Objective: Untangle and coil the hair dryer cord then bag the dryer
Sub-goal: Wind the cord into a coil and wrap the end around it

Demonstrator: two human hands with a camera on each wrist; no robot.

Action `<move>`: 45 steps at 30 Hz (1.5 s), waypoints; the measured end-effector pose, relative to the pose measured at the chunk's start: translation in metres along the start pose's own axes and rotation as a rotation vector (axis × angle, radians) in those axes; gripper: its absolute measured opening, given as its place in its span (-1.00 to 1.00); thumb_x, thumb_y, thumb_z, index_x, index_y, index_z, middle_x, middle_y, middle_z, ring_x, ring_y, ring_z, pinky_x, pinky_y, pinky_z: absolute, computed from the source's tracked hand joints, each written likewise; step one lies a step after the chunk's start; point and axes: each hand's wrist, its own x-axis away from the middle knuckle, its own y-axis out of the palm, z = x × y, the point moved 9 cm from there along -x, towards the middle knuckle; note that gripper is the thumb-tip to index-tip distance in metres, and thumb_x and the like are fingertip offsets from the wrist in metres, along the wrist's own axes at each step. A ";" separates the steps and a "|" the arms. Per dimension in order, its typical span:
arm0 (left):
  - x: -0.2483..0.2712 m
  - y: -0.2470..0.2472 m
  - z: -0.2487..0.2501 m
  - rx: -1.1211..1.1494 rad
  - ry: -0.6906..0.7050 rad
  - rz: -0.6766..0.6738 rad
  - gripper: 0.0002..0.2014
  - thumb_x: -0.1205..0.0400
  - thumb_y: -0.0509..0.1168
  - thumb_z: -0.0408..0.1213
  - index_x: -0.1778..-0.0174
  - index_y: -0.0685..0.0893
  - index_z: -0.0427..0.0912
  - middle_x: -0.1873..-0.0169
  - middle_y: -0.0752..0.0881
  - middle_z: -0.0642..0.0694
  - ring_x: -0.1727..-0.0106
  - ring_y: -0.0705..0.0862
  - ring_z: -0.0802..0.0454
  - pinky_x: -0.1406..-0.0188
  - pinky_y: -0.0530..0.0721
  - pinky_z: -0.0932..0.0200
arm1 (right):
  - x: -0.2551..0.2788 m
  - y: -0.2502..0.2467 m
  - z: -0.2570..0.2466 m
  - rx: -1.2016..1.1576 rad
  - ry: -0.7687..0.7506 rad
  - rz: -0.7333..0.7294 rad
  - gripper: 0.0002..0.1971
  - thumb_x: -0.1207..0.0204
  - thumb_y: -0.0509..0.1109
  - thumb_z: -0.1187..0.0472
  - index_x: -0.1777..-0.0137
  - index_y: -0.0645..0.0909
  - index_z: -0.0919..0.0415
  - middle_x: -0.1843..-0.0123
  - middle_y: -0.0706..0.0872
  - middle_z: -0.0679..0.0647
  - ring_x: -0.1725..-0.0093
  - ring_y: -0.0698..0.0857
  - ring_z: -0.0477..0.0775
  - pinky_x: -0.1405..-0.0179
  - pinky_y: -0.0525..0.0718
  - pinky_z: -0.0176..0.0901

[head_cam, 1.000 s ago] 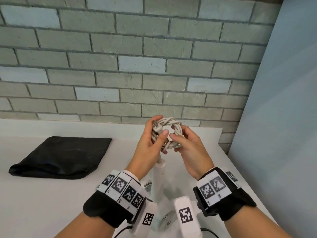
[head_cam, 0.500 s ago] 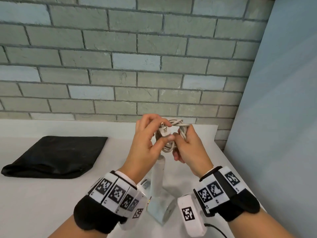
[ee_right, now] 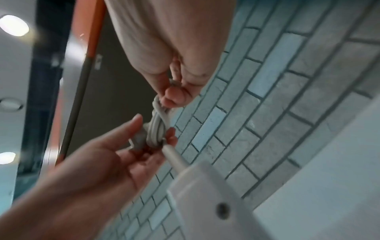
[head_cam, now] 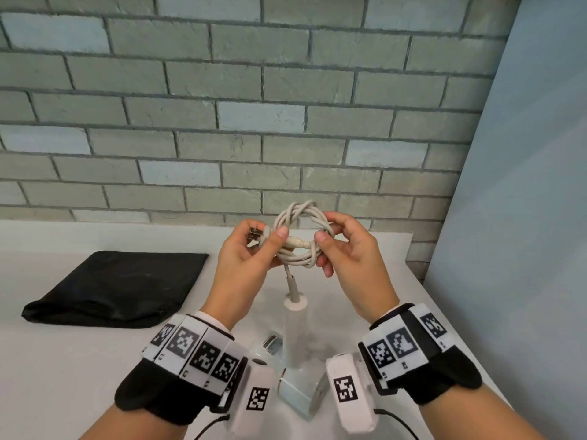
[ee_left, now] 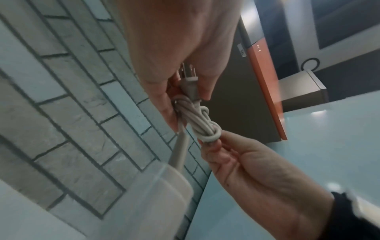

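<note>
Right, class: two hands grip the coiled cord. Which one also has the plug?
The left hand. Its thumb and fingers pinch the plug against the cord, prongs pointing left; the right hand grips only cord loops.

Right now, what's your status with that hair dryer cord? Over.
Left hand pinches plug; right hand holds coiled cord. Hair dryer hangs below the coil. Black bag flat on table, left, dryer not bagged. Nothing in the way.

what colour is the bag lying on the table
Black. The bag lies flat on the white table, shown best in the head view.
</note>
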 end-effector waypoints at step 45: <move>-0.010 0.020 0.017 -0.232 -0.015 -0.189 -0.70 -0.68 0.07 -0.18 0.31 0.59 -0.11 0.69 0.52 0.22 0.54 0.40 0.29 0.47 0.40 0.51 | -0.007 0.024 -0.025 0.502 -0.353 -0.219 -0.68 -0.50 0.27 0.43 -0.22 0.49 0.17 0.12 0.57 -0.11 0.25 0.53 -0.22 0.27 0.47 -0.51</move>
